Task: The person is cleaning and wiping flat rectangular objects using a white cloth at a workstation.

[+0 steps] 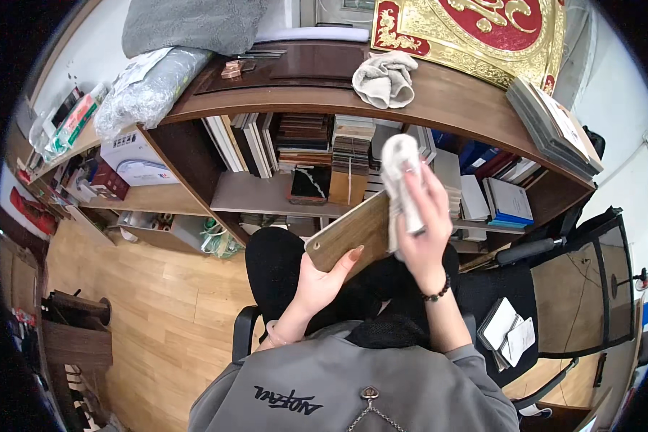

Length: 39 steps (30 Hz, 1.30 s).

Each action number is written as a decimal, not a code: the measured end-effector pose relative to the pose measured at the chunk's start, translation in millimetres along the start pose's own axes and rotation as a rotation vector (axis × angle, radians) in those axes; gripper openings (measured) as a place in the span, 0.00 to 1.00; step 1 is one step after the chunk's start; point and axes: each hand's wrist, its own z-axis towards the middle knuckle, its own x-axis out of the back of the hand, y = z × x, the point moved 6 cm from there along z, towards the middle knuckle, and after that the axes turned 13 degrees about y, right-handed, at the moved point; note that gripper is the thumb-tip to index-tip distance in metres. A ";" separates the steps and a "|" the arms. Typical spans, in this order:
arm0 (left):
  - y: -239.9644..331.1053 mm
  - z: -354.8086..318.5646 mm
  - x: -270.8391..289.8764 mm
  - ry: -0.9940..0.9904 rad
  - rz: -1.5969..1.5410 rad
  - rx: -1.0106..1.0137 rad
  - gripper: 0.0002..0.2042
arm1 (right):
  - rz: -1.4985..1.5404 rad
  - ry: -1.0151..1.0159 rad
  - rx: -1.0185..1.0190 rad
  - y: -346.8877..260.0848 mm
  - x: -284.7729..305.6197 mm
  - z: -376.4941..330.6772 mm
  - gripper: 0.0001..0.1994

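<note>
My left hand [320, 286] grips the lower left part of a flat brown wood-grain sample board [354, 232], thumb on its face. The board is tilted above my lap and has a small hole near one corner. In my right hand [428, 234] is a bunched white cloth [402, 162], pressed at the board's right end and hiding part of it. The right fingers are slightly blurred. A beaded bracelet is on my right wrist.
Ahead stands a brown wooden shelf unit [281, 101] filled with sample boards and books. On its top lie a crumpled grey cloth [385, 78], a gold-and-red panel [475, 36] and stacked boards [554, 126]. A black chair [493, 288] at right holds small sample cards [507, 331].
</note>
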 end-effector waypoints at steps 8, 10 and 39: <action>17.4 -5.8 2.2 0.244 0.394 -0.491 0.15 | 0.301 -0.212 0.196 -51.9 2.4 -5.7 0.22; 22.8 -5.5 -1.8 0.165 0.383 -0.440 0.16 | 0.130 -0.225 0.202 -29.8 -2.6 -1.8 0.20; 0.0 11.5 33.3 0.453 -0.585 0.142 0.22 | 0.095 -0.132 -0.311 9.9 30.9 13.3 0.24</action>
